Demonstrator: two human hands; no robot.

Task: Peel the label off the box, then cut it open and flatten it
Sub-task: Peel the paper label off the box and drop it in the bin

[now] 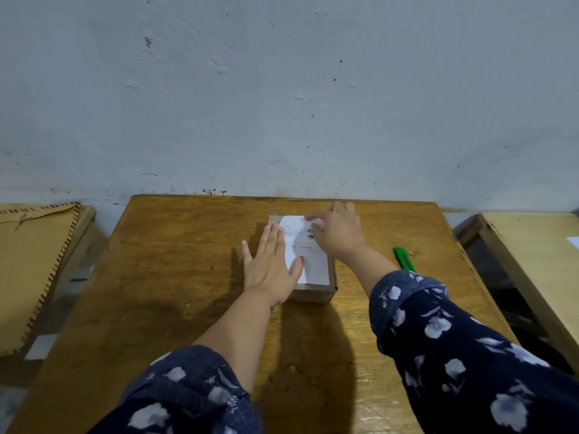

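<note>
A small brown cardboard box (313, 293) stands on the wooden table (175, 277), near the far middle. A white label (308, 260) with a barcode covers most of its top. My left hand (271, 266) lies flat with fingers spread on the box's left side, the thumb resting on the label. My right hand (336, 231) is over the label's far right corner, fingertips curled at the label's edge; whether the corner is lifted is blurred. A green utility knife (404, 260) lies on the table to the right of the box, partly behind my right forearm.
A pale wall (282, 104) rises directly behind the table. A brown envelope with a striped border (34, 270) lies on a surface to the left. A second light wooden table (539, 261) stands to the right, with a dark gap between.
</note>
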